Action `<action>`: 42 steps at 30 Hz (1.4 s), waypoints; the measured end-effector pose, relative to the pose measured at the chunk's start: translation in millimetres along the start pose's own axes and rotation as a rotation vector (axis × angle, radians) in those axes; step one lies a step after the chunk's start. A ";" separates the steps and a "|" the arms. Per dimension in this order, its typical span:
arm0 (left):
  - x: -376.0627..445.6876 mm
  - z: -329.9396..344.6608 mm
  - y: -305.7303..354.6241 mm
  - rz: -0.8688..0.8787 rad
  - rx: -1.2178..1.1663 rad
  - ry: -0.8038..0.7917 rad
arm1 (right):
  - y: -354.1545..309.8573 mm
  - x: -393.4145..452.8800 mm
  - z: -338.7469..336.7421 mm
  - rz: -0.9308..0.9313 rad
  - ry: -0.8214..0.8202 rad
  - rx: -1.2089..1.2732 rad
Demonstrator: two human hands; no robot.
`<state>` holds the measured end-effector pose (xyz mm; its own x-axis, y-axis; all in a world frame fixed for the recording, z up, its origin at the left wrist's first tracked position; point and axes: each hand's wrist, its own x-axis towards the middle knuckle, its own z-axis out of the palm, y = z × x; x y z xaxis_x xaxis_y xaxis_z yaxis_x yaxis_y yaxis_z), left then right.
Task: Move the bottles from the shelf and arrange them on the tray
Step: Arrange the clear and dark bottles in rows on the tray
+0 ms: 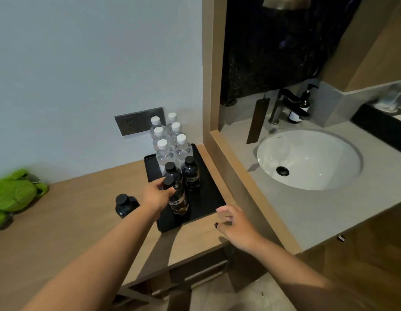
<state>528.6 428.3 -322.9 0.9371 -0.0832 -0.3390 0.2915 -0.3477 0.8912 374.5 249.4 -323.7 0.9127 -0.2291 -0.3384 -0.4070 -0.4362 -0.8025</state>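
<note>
My left hand [158,195] curls its fingers around a dark bottle [178,202] on the black tray [206,204], while my right hand [236,223], at four o'clock, hovers loosely spread, holding nothing.

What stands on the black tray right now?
On the tray: six clear white-capped bottles at the back, three dark bottles, the nearest gripped by the left hand. Bottle bases behind are hidden.
</note>
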 end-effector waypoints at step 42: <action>-12.6 -106.0 24.7 0.295 0.320 0.116 | -64.1 32.7 55.9 -0.235 -0.052 -0.029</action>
<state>544.3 519.8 -264.7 0.9918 -0.1233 -0.0324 -0.0482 -0.5980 0.8000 432.5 318.4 -310.7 0.9828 -0.0737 -0.1695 -0.1836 -0.4970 -0.8481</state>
